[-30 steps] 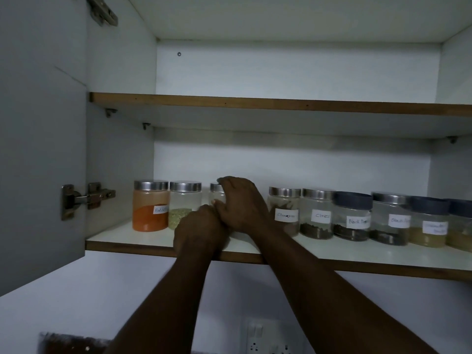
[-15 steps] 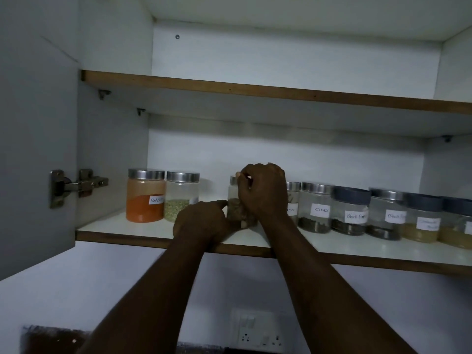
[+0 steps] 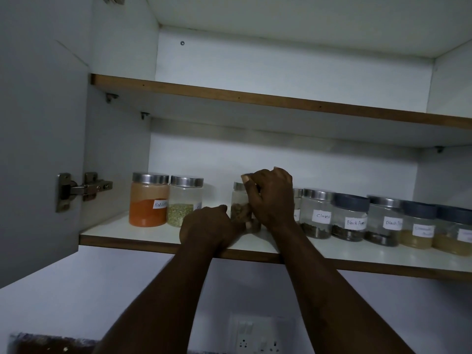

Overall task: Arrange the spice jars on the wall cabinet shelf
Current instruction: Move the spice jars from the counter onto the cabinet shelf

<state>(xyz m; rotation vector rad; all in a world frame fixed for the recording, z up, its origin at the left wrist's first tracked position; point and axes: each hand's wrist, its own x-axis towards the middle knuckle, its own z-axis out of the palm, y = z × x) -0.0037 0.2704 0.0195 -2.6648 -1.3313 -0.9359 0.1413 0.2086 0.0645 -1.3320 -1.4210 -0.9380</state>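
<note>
A row of clear spice jars stands on the lower cabinet shelf point(image 3: 132, 235). At the left are a red-powder jar point(image 3: 148, 200) and a jar of pale green seeds point(image 3: 185, 201). In the middle, a jar with brown contents point(image 3: 240, 206) is gripped by my right hand point(image 3: 270, 198), fingers curled over its lid and side. My left hand point(image 3: 207, 223) holds the same jar low at its base. To the right stand a cloves jar point(image 3: 316, 213), a black pepper jar point(image 3: 351, 217) and several more labelled jars.
An upper shelf point(image 3: 255, 98) spans the cabinet above the jars. The open cabinet door point(image 3: 38, 149) with its hinge point(image 3: 81, 187) hangs at the left. A wall socket point(image 3: 258, 335) sits below the cabinet. A gap lies between the seed jar and the held jar.
The held jar has shifted right, away from the seed jar, toward the jars on the right. Both hands moved with it.
</note>
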